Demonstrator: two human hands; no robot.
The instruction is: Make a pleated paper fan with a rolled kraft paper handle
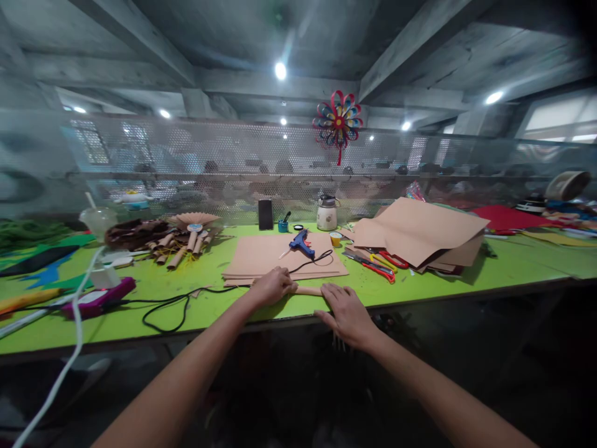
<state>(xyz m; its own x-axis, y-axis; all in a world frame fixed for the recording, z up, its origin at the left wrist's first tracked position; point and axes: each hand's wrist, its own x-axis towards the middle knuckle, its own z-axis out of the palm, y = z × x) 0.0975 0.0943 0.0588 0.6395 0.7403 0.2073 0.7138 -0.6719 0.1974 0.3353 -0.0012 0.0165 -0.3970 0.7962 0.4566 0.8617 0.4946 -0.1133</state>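
Observation:
A thin brown strip that looks like rolled paper (308, 290) lies along the table's near edge between my hands. My left hand (274, 287) has its fingers curled down over the left end of the roll. On the right end rest the outstretched fingers of my right hand (347, 314), its thumb held apart on the near side. Just beyond them is a flat stack of brown paper sheets (247, 255). On that stack sits a blue glue gun (302, 244), its black cord running left past my left hand.
Scissors (380, 269) and a heap of brown paper (420, 227) lie at right. Paper fans with tube handles (186, 242), a purple power strip (100, 297) and looping cords occupy the left. A phone (265, 214) and a jug (326, 214) stand behind, before a mesh partition.

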